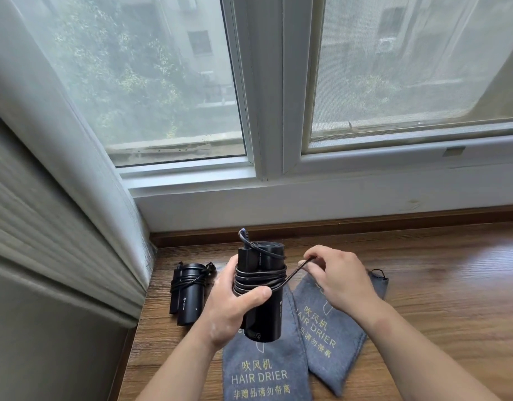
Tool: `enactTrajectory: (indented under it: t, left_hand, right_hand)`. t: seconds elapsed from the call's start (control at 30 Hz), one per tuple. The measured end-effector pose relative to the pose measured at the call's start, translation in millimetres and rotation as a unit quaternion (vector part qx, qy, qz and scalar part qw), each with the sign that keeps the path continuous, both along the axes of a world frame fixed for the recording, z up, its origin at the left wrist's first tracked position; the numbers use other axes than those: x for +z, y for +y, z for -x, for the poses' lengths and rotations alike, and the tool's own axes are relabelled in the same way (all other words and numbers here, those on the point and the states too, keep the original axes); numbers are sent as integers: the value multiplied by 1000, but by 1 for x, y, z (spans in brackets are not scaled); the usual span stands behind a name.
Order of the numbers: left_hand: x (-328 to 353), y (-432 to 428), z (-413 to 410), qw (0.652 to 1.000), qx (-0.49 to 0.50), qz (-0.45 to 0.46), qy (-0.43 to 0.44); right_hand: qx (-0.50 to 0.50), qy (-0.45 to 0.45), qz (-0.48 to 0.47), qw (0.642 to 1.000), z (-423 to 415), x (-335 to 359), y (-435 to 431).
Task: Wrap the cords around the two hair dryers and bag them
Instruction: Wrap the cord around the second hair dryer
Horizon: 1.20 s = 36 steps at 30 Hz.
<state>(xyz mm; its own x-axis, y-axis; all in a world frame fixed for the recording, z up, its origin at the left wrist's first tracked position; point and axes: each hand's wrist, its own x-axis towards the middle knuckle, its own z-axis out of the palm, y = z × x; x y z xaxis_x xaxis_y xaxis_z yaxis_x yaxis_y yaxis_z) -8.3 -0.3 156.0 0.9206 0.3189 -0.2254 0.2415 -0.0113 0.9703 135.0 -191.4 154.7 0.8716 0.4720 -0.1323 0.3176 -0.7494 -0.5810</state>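
The left hand (235, 308) is gripping a black hair dryer (267, 316) over the wooden ledge's (437, 285) near edge, while the right hand (342, 276) is pinching its cord (261, 280), mostly wound on. A second dryer (191, 293) is lying wrapped at the left edge. Both grey bags (264, 369) are lying flat, apparently unfilled.

1. A brown wooden surface (437, 285) is stretching out below the window frame.
2. A black hair dryer (191, 296) is lying on it at the left, its cord (188, 280) sitting wound around the body.
3. A grey bag (264, 371) printed "HAIR DRIER" is lying flat at the near edge.
4. A second grey bag (333, 325) is lying just to its right at an angle, touching the first.
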Motion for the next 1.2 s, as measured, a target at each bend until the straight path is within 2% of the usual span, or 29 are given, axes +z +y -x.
enactTrajectory:
  t: [0.07, 0.1, 0.2, 0.27, 0.3, 0.33, 0.37, 0.43, 0.6, 0.73, 0.9, 0.97, 1.07, 1.2]
  left_hand:
    - [-4, 2, 3, 1000, -4, -12, 8]
    - [-6, 3, 5, 1000, -7, -18, 14]
    - [-13, 2, 10, 999, -5, -30, 31]
    - [-18, 1, 12, 998, 1, -39, 43]
    - [-20, 1, 12, 998, 5, -43, 49]
    - [-22, 1, 13, 997, 11, -45, 55]
    - [-23, 0, 14, 997, 16, -45, 60]
    - [-25, -1, 13, 996, 28, -44, 68]
    - [-27, 0, 10, 995, 69, -13, 76]
    - [-27, 1, 10, 994, 75, -13, 76]
    - [-27, -1, 8, 994, 80, -5, 75]
    - [-25, 0, 8, 994, 79, 6, 73]
    - [-21, -5, 9, 996, 61, 6, 67]
    - [-20, -8, 8, 996, 65, -3, 68]
  right_hand:
    - [-34, 106, -114, 987, -1, -3, 5]
    - [-68, 166, -187, 966, -3, -3, 8]
    - [-164, 336, -358, 856, -4, 7, 20]
    - [-197, 379, -424, 799, -2, 14, 26]
    - [-206, 381, -444, 785, -1, 13, 28]
    - [-203, 367, -445, 791, 0, 12, 29]
    - [-184, 345, -433, 812, 2, 11, 31]
    - [-110, 308, -412, 851, 7, 7, 31]
    - [42, 236, -337, 911, 21, 9, 23]
    - [72, 216, -290, 929, 28, 8, 21]
    - [53, 118, -287, 949, 39, 7, 22]
    - [38, 94, -305, 947, 44, 6, 23]
    - [-25, 102, -365, 925, 47, 5, 23]
    - [0, 88, -333, 939, 45, 9, 23]
